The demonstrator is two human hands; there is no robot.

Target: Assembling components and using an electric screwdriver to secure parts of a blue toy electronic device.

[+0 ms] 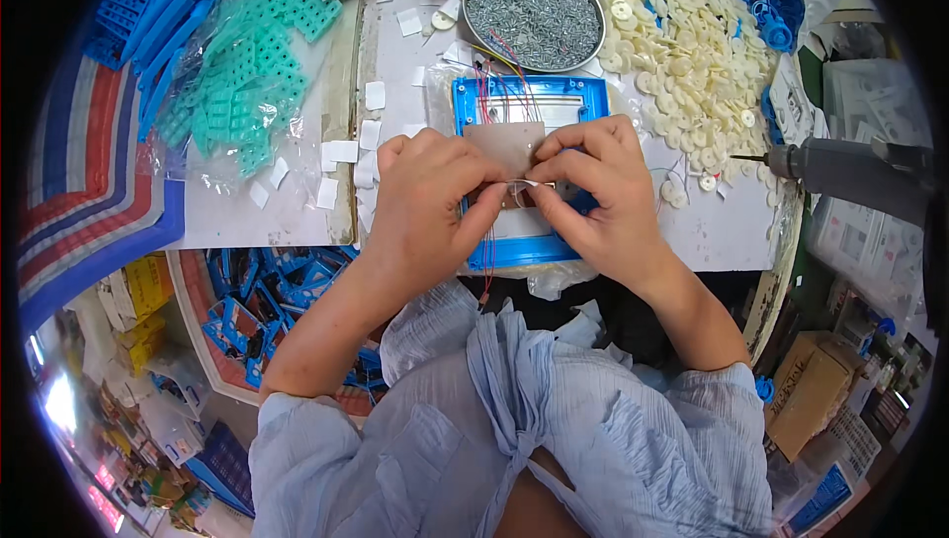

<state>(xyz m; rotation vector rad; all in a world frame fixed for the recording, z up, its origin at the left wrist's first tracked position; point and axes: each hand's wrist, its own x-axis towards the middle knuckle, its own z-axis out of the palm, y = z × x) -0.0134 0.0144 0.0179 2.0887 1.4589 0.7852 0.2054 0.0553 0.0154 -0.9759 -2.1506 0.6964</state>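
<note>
My left hand (430, 197) and my right hand (605, 192) meet over a blue plastic casing (524, 253) on the table. Between their pinched fingertips runs a thin white wire (520, 182), curved into a small loop. Just beyond the fingertips a tan circuit board (502, 136) lies over the casing, partly covered by my fingers. Red, blue and yellow leads (509, 83) rise from the casing's far side. The casing's middle is mostly hidden beneath my hands.
Behind the casing stands a round tin of screws (534, 14). White plastic discs (682, 63) pile up at the right, near an electric screwdriver (820, 164). Bagged turquoise parts (242, 83) lie left. Below the table edge, a bin (198, 325) holds blue casings.
</note>
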